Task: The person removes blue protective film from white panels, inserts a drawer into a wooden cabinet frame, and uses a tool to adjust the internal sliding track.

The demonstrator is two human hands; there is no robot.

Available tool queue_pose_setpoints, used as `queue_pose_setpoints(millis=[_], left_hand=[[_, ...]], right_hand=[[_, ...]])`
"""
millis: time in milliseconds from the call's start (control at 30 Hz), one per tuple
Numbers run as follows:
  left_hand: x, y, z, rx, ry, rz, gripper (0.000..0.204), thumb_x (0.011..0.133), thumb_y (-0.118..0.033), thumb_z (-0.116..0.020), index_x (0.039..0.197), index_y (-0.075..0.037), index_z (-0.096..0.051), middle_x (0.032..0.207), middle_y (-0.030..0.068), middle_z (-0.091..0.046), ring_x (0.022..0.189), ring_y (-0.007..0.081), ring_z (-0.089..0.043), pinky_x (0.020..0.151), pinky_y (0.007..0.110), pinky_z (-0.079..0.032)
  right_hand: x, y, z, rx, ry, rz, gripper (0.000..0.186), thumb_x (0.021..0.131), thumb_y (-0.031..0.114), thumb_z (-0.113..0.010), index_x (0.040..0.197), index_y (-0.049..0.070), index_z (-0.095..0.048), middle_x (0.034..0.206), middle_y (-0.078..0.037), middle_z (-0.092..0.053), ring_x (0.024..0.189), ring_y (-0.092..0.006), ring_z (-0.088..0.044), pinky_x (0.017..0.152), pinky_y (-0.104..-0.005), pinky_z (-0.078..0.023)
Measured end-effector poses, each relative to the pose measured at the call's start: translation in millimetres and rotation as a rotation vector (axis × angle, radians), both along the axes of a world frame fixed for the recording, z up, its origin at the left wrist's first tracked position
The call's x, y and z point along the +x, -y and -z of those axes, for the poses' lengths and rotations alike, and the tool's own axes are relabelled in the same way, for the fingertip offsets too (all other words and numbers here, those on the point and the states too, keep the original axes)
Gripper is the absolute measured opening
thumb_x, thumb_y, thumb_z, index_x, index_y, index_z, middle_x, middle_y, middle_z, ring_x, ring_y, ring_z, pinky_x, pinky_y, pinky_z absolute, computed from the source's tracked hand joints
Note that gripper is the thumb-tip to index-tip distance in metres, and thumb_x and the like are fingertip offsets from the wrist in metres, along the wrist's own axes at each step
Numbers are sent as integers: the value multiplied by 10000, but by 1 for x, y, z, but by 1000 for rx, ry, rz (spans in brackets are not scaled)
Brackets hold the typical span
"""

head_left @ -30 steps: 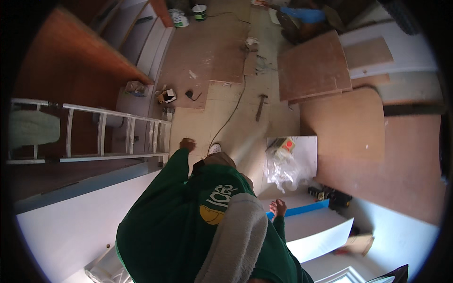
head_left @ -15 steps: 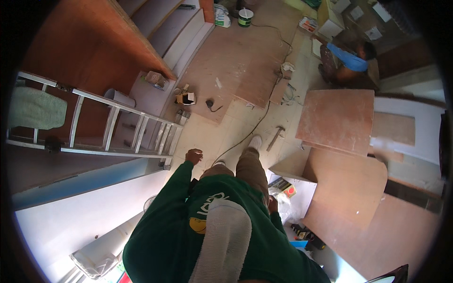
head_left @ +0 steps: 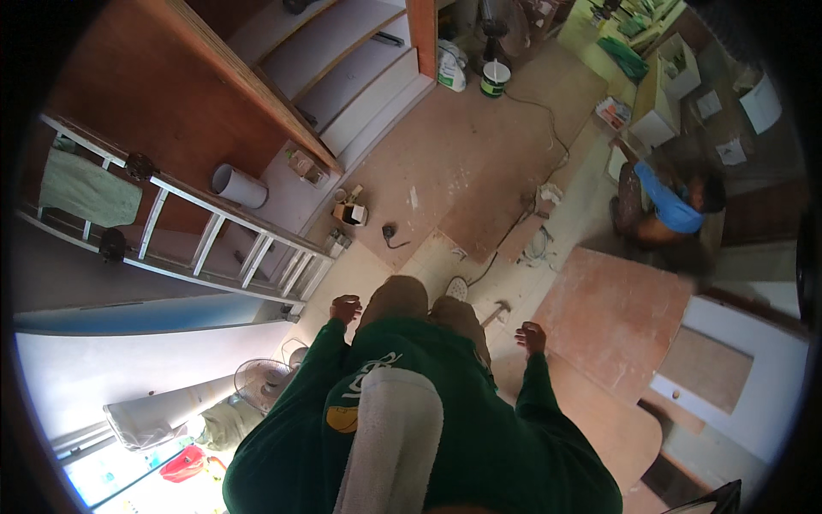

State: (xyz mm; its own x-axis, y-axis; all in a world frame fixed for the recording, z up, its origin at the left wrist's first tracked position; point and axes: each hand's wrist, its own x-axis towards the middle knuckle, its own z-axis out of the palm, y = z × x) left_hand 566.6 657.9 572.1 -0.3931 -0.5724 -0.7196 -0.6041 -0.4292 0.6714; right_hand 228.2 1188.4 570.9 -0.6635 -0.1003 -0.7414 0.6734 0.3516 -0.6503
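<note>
The ladder (head_left: 197, 231) runs out of frame at the left. Beside it, the small items (head_left: 351, 210) on the floor are too small to tell. The person's shoes are mostly hidden under the knees (head_left: 428, 300).

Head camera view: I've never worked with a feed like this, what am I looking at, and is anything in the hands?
This is a wide fisheye camera worn on a person's head, looking straight down, so straight edges bend near the rim. The green sleeves belong to the wearer. The left hand and right hand hang at the sides, both open and holding nothing. Below is a dusty floor with a hammer near the feet, a cable, plywood sheets and a paint bucket. A white ladder leans at the left, beside a wooden cabinet. Another person crouches at the upper right.
</note>
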Motion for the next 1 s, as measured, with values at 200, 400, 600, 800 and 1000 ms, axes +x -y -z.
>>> queue_pose_setpoints(millis=[200,400,600,800,1000], left_hand=[[-109,-12,-41,-420,71,222,254,884,-195,-770,1113,-92,-812,987,163,-810,841,222,-771,784,354,-618],[-169,4,4,-63,76,-121,306,840,-37,-764,1144,-14,-784,849,103,-775,649,190,-725,570,339,-588],[-198,37,64,89,232,-61,294,996,-30,-571,1162,-88,-807,806,144,-779,613,215,-733,547,368,-621],[-278,131,106,-582,81,340,319,955,-164,-547,1048,-147,-851,971,120,-807,752,268,-773,642,428,-649],[-438,298,21,-246,71,158,309,950,-300,-615,1054,-91,-817,995,143,-794,902,270,-752,814,383,-585]], right_hand=[[-144,34,8,-62,13,-6,170,948,109,-682,1117,88,-685,933,-147,-756,745,-257,-729,617,-357,-575],[-210,100,48,-159,63,-161,219,915,89,-735,1129,99,-689,913,-154,-773,711,-268,-751,600,-389,-603],[-240,186,63,-182,261,-251,241,931,125,-748,1162,90,-686,920,-148,-769,733,-249,-753,607,-381,-586],[-356,266,33,-117,543,-314,226,953,184,-724,1155,92,-684,937,-143,-769,727,-247,-748,614,-390,-588],[-486,441,-46,12,39,-616,202,994,222,-701,1138,81,-694,917,-142,-763,723,-203,-732,631,-319,-575]])
